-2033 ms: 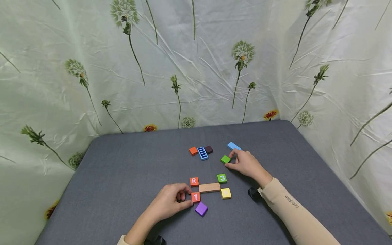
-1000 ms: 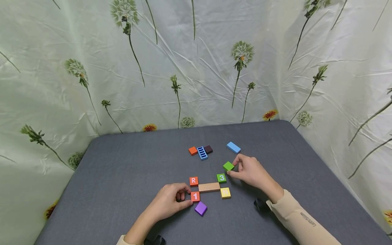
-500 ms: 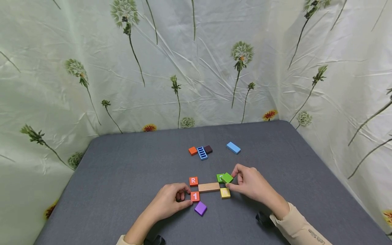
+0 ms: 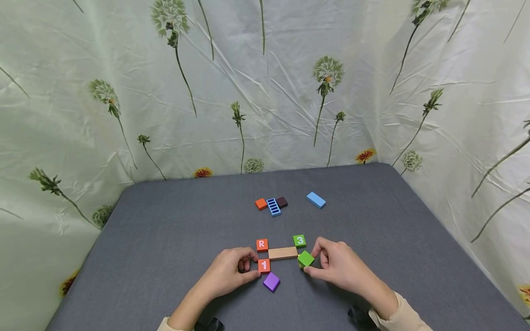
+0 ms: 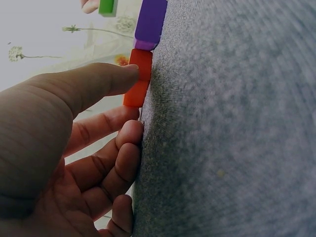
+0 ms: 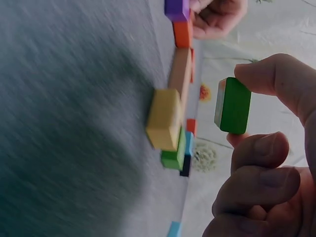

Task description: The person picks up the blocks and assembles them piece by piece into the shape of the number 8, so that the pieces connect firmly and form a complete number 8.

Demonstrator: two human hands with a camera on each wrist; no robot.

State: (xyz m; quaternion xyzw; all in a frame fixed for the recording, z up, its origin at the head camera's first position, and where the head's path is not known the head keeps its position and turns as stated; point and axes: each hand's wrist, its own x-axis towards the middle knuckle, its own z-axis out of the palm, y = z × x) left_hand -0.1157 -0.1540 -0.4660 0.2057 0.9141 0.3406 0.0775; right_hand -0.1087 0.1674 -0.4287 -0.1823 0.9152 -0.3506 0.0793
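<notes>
My right hand (image 4: 341, 264) pinches a plain green block (image 4: 306, 259) between thumb and forefinger. In the right wrist view that green block (image 6: 235, 105) hangs in the air, apart from the yellow block (image 6: 164, 118) on the table; in the head view it covers most of the yellow one. My left hand (image 4: 232, 271) has its thumb and forefinger at two sides of a red block marked 1 (image 4: 264, 265); in the left wrist view they hold this block (image 5: 138, 79). A wooden plank block (image 4: 283, 253) lies between the red blocks and the green block marked 3 (image 4: 300, 241).
A red R block (image 4: 262, 245) lies beyond the 1 block, a purple block (image 4: 271, 282) on its near side. Farther back on the grey table (image 4: 186, 220) are an orange block (image 4: 261, 204), a blue barred block (image 4: 273, 207), a dark block (image 4: 281, 202) and a light-blue block (image 4: 316, 200).
My right hand has carried the green block from near the light-blue block toward me, past the 3 block and over the yellow one. My left hand stays at the 1 block.
</notes>
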